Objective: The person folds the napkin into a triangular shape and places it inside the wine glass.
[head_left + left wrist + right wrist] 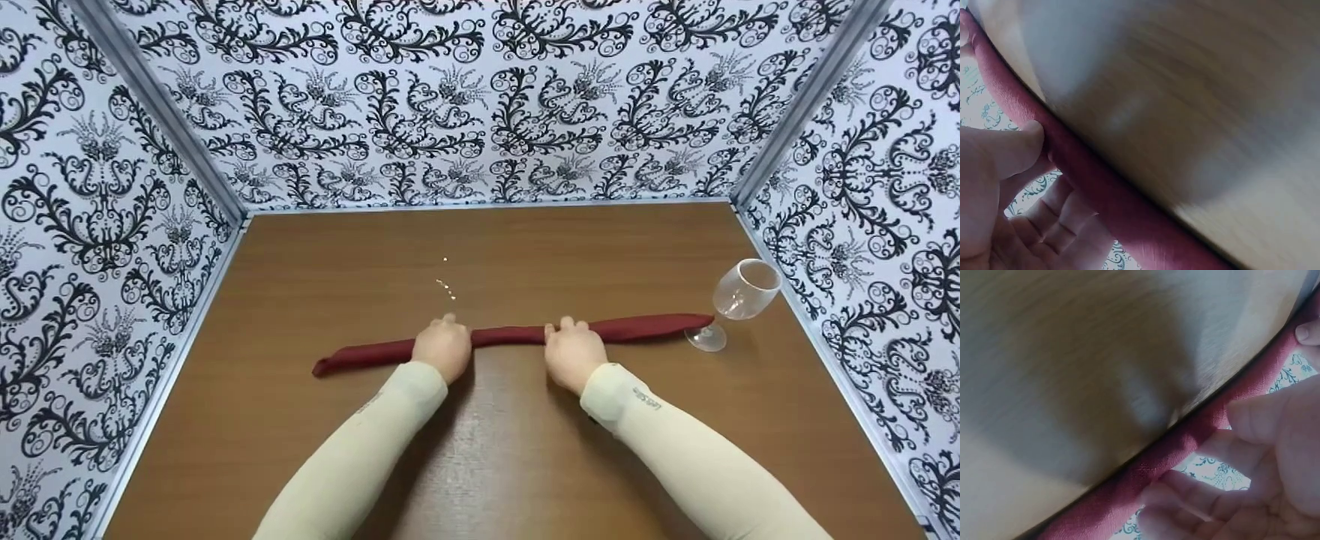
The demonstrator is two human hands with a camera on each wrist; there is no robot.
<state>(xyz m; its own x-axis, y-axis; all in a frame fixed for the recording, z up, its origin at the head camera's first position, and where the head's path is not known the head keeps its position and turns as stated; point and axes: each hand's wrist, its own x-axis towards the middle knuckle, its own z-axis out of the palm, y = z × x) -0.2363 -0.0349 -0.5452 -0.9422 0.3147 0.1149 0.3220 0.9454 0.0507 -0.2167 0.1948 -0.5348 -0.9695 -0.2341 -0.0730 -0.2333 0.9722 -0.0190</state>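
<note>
A dark red cloth napkin (pixel 514 335), rolled into a long thin strip, lies crosswise on the wooden table. My left hand (pixel 442 347) grips it left of its middle; in the left wrist view the thumb (pixel 1030 140) presses the red roll (pixel 1112 197) while the other fingers pass partly behind it. Right of the middle, my right hand (pixel 574 354) holds the same roll between thumb and fingers, as the right wrist view of the hand (pixel 1264 450) shows. The napkin is thin and twisted at its left end, wider and flatter toward its right tip.
A clear stemmed wine glass (pixel 742 292) stands at the right, the napkin's tip at its foot. Small bright specks (pixel 448 288) show on the table (pixel 337 262) beyond my left hand. Patterned panels (pixel 480 112) enclose the table at the back and both sides.
</note>
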